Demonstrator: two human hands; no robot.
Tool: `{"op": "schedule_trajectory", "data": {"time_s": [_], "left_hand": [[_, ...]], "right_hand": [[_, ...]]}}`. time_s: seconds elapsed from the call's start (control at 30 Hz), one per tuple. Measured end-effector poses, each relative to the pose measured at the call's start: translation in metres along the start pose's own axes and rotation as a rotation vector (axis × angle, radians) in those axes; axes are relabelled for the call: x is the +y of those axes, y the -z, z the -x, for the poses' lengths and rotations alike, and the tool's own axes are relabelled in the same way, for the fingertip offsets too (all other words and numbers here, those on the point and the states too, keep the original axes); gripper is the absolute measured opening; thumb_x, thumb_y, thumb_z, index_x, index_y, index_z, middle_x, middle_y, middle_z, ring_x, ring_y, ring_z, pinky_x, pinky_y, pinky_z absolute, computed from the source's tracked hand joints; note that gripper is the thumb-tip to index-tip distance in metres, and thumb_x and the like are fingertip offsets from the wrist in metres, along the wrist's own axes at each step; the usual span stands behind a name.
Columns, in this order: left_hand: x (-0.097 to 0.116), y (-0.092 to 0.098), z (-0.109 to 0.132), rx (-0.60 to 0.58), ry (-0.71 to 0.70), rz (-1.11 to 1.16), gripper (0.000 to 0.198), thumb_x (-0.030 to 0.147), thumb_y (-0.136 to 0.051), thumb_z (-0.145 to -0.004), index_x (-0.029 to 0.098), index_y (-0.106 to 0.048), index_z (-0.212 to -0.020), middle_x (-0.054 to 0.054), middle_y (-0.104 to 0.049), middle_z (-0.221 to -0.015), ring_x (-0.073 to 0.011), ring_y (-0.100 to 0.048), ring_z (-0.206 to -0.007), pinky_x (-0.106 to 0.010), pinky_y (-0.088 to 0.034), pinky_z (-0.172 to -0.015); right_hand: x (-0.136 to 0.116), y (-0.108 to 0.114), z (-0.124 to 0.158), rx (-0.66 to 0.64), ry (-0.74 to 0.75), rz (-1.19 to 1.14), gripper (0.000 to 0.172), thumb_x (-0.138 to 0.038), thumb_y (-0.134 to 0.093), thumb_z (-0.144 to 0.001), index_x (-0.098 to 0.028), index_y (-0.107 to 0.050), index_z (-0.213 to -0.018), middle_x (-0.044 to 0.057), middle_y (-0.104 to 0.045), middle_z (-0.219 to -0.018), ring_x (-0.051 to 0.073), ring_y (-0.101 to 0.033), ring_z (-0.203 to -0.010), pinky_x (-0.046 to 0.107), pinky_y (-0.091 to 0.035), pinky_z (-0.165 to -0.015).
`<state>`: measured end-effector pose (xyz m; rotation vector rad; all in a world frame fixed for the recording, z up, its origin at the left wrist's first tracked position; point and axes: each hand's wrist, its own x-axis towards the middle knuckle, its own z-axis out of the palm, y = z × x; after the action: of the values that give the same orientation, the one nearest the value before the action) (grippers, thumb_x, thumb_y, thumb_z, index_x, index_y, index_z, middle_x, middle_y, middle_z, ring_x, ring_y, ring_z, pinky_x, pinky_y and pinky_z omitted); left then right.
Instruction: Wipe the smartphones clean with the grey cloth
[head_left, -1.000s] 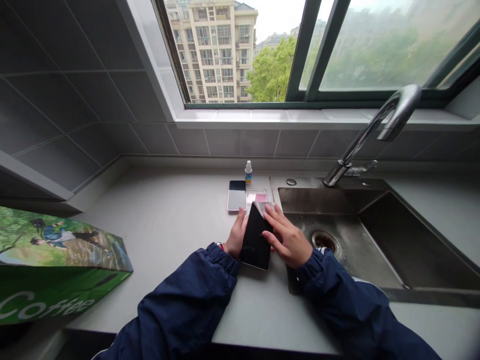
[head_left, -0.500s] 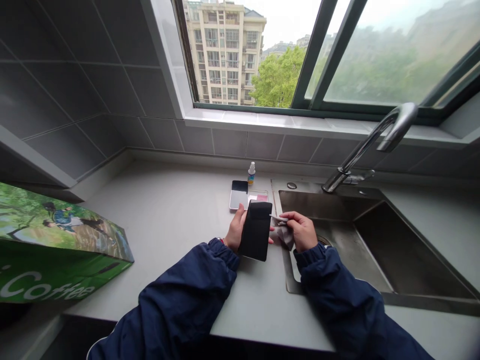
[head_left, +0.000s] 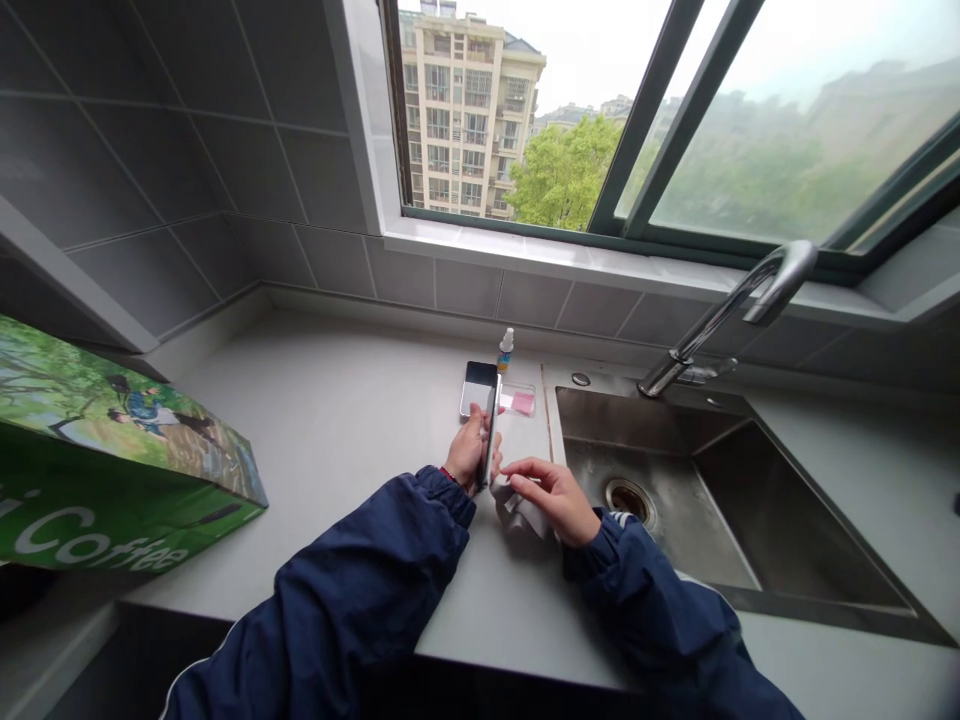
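My left hand (head_left: 466, 447) is closed around a smartphone (head_left: 491, 432), which stands nearly edge-on to me above the counter. My right hand (head_left: 556, 497) is just right of the phone's lower edge, thumb and index finger bent toward it. From those fingers hangs a crumpled grey cloth (head_left: 523, 515). Behind the held phone, a second smartphone (head_left: 478, 388) lies flat on the counter. Beside that one lies a clear case (head_left: 521, 400) with a pink piece in it. A small white-capped spray bottle (head_left: 505, 352) stands upright at the back.
The white counter (head_left: 337, 400) runs along a tiled wall. At right is a steel sink (head_left: 600, 425) with a chrome faucet (head_left: 720, 320). A green box marked "Coffee" (head_left: 127, 460) stands at left. Above is a partly open sliding window (head_left: 600, 215).
The phone has turned from showing its dark face to nearly edge-on. My right hand has moved left and down with the cloth. The thin white thing at its fingertips no longer shows.
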<state>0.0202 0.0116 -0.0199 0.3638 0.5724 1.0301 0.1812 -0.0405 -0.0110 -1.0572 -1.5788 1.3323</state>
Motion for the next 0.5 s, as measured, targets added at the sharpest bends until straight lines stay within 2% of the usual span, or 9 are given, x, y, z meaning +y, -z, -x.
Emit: {"op": "schedule_trajectory", "data": {"time_s": [0.07,0.13,0.27,0.37,0.43,0.5], "left_hand": [[0.004,0.0,0.003,0.019,0.014,-0.019,0.056,0.063,-0.035,-0.096,0.022,-0.048,-0.132,0.007,-0.048,-0.053,-0.0086,-0.035,-0.027,-0.018,-0.021,-0.03],[0.007,0.001,0.004,0.023,0.053,-0.025,0.061,0.066,-0.029,-0.095,0.02,-0.048,-0.129,0.003,-0.054,-0.06,-0.0088,-0.035,-0.029,-0.019,-0.022,-0.031],[0.011,0.001,0.007,0.017,0.147,0.084,0.086,0.084,-0.024,-0.083,0.012,-0.048,-0.125,-0.009,-0.063,-0.077,-0.013,-0.045,-0.039,-0.026,-0.036,-0.038],[0.011,-0.002,0.009,0.006,0.185,0.194,0.089,0.084,-0.033,-0.08,0.011,-0.048,-0.129,-0.02,-0.066,-0.098,-0.024,-0.064,-0.063,-0.039,-0.052,-0.057],[0.011,-0.004,0.011,-0.06,0.202,0.227,0.081,0.078,-0.035,-0.085,0.013,-0.048,-0.133,-0.024,-0.063,-0.116,-0.0303,-0.068,-0.083,-0.047,-0.054,-0.073],[0.01,-0.006,0.012,-0.14,0.216,0.244,0.074,0.071,-0.033,-0.09,0.016,-0.048,-0.137,-0.025,-0.059,-0.129,-0.0316,-0.068,-0.093,-0.05,-0.053,-0.081]], "right_hand": [[-0.001,-0.001,0.001,0.022,0.008,-0.028,0.036,-0.051,-0.073,-0.081,-0.018,-0.077,-0.095,0.007,-0.076,-0.089,0.022,-0.069,-0.08,0.036,-0.055,-0.079],[0.002,0.001,-0.001,0.09,0.008,-0.059,0.033,-0.048,-0.075,-0.079,-0.018,-0.078,-0.09,0.006,-0.076,-0.086,0.022,-0.068,-0.08,0.036,-0.054,-0.081],[0.013,0.01,-0.007,0.226,-0.003,-0.129,0.029,-0.045,-0.075,-0.079,-0.018,-0.077,-0.09,0.006,-0.076,-0.089,0.022,-0.069,-0.084,0.036,-0.054,-0.083],[0.02,0.016,-0.01,0.326,-0.018,-0.212,0.037,-0.042,-0.073,-0.079,-0.019,-0.072,-0.107,0.008,-0.076,-0.102,0.023,-0.071,-0.088,0.037,-0.057,-0.079],[0.022,0.021,-0.012,0.4,-0.012,-0.251,0.048,-0.04,-0.077,-0.076,-0.02,-0.067,-0.119,0.009,-0.073,-0.114,0.024,-0.071,-0.096,0.037,-0.058,-0.079],[0.023,0.026,-0.014,0.496,-0.004,-0.315,0.06,-0.034,-0.083,-0.068,-0.02,-0.064,-0.123,0.011,-0.07,-0.123,0.025,-0.069,-0.105,0.038,-0.058,-0.084]]}}
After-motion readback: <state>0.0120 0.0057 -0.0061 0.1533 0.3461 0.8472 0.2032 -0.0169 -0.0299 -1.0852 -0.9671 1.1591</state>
